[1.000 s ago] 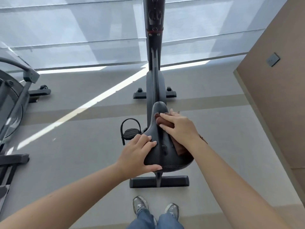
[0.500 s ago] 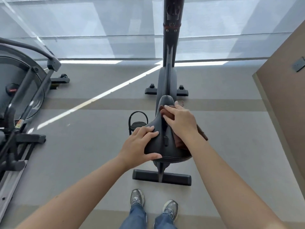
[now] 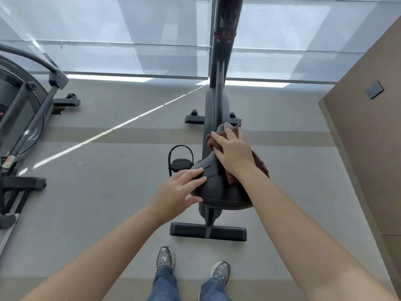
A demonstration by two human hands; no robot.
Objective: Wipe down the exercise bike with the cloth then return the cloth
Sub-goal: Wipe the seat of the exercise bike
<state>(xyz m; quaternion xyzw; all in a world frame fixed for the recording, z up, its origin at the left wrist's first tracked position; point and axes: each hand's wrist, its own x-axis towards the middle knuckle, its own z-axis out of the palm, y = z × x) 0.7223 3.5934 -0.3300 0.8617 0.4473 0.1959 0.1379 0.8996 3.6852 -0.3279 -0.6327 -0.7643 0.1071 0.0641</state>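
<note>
The floor (image 3: 104, 192) is smooth grey, crossed by a paler tan band and by one thin, bright streak of sunlight that runs on a slant from the left toward the window; pale blinds (image 3: 130, 40) cover the whole far side, with a strip of glare along their foot. A brown wall (image 3: 368, 131) closes the right side and bears a small dark plate (image 3: 373, 90); a second grey machine (image 3: 21, 109) stands at the left edge.

The bike (image 3: 217, 105) stands in the middle, its post rising out of the top of the view, one foot bar (image 3: 208, 231) near the person's shoes (image 3: 165, 258) and another (image 3: 194, 119) further off; a strapped pedal (image 3: 181, 164) sticks out on its left.

The cloth (image 3: 259, 164) - reddish brown - lies over the right side and nose of the black saddle (image 3: 219, 192). The right hand (image 3: 233, 152) lies on top of it, fingers together and nearly straight, pressing it flat against the nose; whether the thumb grips it I cannot tell. The left hand (image 3: 178, 191) rests on the saddle's left flank, fingers spread and straight, thumb along the rear rim - holding nothing. Blue jeans (image 3: 162, 285) show at the bottom edge.
</note>
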